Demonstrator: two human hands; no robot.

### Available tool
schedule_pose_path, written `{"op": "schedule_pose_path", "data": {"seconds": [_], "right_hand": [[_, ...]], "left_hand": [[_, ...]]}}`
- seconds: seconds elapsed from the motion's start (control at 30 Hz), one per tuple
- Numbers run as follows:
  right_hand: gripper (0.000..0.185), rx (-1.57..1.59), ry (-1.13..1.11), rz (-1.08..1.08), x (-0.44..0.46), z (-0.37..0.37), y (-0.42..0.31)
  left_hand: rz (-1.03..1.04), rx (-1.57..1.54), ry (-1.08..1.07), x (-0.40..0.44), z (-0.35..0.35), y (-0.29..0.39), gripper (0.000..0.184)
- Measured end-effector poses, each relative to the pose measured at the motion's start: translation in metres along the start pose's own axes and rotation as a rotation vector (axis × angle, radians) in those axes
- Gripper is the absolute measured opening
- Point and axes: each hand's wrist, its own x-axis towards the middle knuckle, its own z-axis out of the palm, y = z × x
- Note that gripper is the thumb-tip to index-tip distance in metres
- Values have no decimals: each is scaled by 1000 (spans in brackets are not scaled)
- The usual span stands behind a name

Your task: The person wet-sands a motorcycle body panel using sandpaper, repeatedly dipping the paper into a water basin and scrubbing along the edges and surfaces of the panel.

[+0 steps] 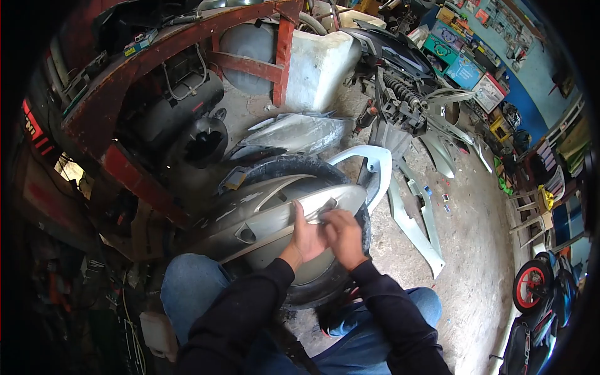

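Observation:
A long silver-grey motorcycle body panel (275, 219) lies across a round black tub (312, 294) in front of my knees. My left hand (306, 236) is against the panel's near edge, thumb up on its surface and fingers going underneath, so it grips the panel. Just right of it, my right hand (344, 234) rests on the panel near its right end, fingers bent together; whatever they hold, if anything, is hidden. A small tan block (235, 179) sits on the tub's far left rim.
A white curved grab rail (379, 169) touches the tub's right side. Beyond lie a grey fairing (300, 133) and white trim strips (412, 231) on the concrete floor. A red frame (169, 40) stands at upper left, a partly stripped motorcycle (400, 94) behind, and another motorcycle (534, 300) at lower right.

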Motion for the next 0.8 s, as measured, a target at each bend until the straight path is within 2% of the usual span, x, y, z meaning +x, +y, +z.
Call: {"op": "schedule_pose_path", "data": {"seconds": [0.07,0.13,0.2,0.27,0.4,0.5,0.57,0.6,0.63,0.67,0.73,0.8], "right_hand": [[24,-19,19,17,6,0,-4],[23,17,-11,-146,4,7,-19],[24,10,-47,-117,4,6,-12],[25,-55,14,47,4,-2,4],[28,-29,-8,-45,3,1,-4],[30,0,-6,-57,-1,0,-1],[29,35,-33,-115,5,5,-14],[29,39,-84,-168,8,9,-20],[24,10,-41,-181,10,9,-20],[24,8,-38,-177,8,9,-14],[22,-16,-7,-33,9,7,-3],[21,-15,1,-52,9,11,-6]], "left_hand": [[45,7,-39,3,4,3,111],[36,19,-23,2,-1,4,111],[1,13,11,0,0,2,111],[11,-52,-72,3,2,2,107],[83,7,-21,-3,10,6,102],[54,-26,-94,0,6,7,103],[31,46,54,0,3,7,105],[29,44,57,0,0,5,105],[36,26,60,0,-1,3,106],[43,12,60,0,0,3,107],[17,-14,10,0,-4,3,109],[-21,34,-5,3,-10,3,111]]}}
